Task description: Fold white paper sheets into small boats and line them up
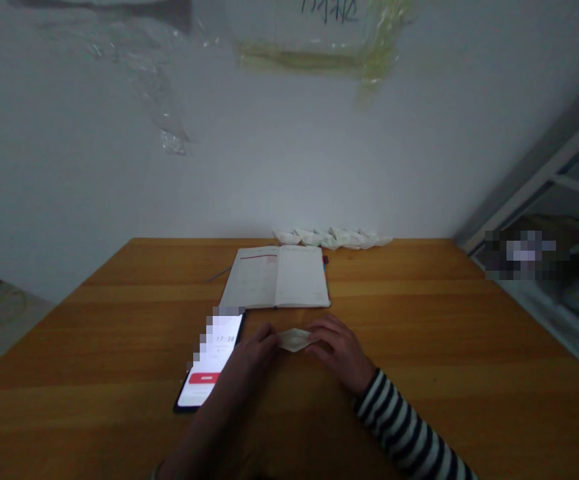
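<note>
A small piece of folded white paper [294,340], pointed at its ends and wider in the middle, is held just above or on the wooden table [419,327]. My left hand [260,344] pinches its left end. At the right end, the fingers of my right hand [340,348] are closed on it, with a black-and-white striped sleeve behind the wrist. Fingertips cover both ends of the paper. Just beyond the hands lies an open notebook [302,280] with pale pages.
A lit phone [196,393] lies left of my left forearm, which partly covers it. Several folded white paper pieces [336,239] form an overlapping row along the back edge, against the wall [289,153]. A dark pen-like thing [218,274] sticks out left of the notebook.
</note>
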Available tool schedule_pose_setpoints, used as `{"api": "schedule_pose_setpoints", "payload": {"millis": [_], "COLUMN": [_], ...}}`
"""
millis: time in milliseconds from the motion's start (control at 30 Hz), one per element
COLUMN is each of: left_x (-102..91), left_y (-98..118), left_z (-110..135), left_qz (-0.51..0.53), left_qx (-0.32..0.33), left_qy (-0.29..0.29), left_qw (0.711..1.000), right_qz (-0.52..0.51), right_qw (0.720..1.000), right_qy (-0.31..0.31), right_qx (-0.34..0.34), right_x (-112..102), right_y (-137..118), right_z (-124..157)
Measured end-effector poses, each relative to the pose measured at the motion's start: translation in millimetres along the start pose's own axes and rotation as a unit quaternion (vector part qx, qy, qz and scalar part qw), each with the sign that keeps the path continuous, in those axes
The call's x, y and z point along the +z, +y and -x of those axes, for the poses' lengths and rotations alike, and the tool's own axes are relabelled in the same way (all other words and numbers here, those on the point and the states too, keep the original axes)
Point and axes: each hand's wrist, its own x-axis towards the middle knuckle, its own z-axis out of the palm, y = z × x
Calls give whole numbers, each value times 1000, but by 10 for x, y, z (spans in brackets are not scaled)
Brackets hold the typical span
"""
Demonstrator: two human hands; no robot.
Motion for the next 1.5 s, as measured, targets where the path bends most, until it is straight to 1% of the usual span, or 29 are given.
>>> {"api": "schedule_pose_setpoints", "payload": {"millis": [67, 100, 133, 167, 200, 267, 333, 367, 433, 500, 600, 733, 900, 1033, 1133, 1233, 1300, 1367, 1400, 1433, 1467, 1500], "left_x": [-2, -3, -5, -7, -10, -13, -11, -9, -4, -5, -14, -15, -3, 2, -4, -18, -22, -11, 1, 18, 39, 60], "left_y": [8, 12, 19, 28, 39, 63, 76, 76, 72, 71, 92, 120, 112, 107, 120, 133, 128, 100, 76, 47, 13, -21], "left_z": [8, 12, 14, 16, 16, 11, 0, -7, -21, -29, -25, -11, -6, -7, 1, 4, 4, 6, 10, 15, 22, 30], "left_qz": [4, 2, -4, -11, -18, -22, -14, -13, -18, -25, -25, -31, -21, -14, -14, -22, -23, -22, -24, -24, -24, -23], "left_qx": [-7, -13, -19, -26, -31, -38, -42, -42, -41, -39, -47, -50, -56, -61, -58, -51, -43, -37, -35, -33, -31, -28], "left_qy": [-1, -6, -14, -22, -29, -33, -29, -31, -34, -34, -34, -42, -49, -59, -44, -41, -44, -41, -37, -32, -24, -14], "left_qw": [1000, 1000, 1000, 999, 999, 998, 999, 999, 998, 998, 998, 997, 997, 996, 997, 998, 998, 998, 998, 999, 999, 999], "right_qz": [3, 24, 60, 111, 173, 287, 318, 328, 346, 361, 375, 391, 405, 405, 405, 406, 397, 377, 355, 294, 235, 185], "right_qw": [999, 997, 994, 989, 979, 946, 933, 928, 919, 910, 898, 883, 868, 866, 871, 882, 894, 910, 923, 949, 969, 980], "right_qy": [49, 70, 84, 84, 74, 27, 11, 3, -23, -52, -99, -153, -193, -198, -174, -123, -95, -90, -90, -84, -76, -68], "right_qx": [12, 28, 43, 58, 78, 146, 169, 176, 188, 198, 207, 211, 215, 215, 216, 207, 183, 150, 121, 68, 25, -8], "right_x": [-186, -314, -459, -616, -776, -1070, -1279, -1342, -1386, -1347, -1221, -1077, -1017, -1054, -1132, -1193, -1173, -1084, -1017, -942, -862, -784], "right_y": [90, 178, 290, 421, 562, 840, 1071, 1162, 1296, 1380, 1456, 1524, 1557, 1514, 1424, 1253, 1087, 891, 787, 682, 578, 478], "right_z": [-93, -177, -289, -430, -597, -977, -1356, -1524, -1793, -1971, -2120, -2239, -2335, -2343, -2333, -2266, -2126, -1879, -1719, -1545, -1365, -1189]}}
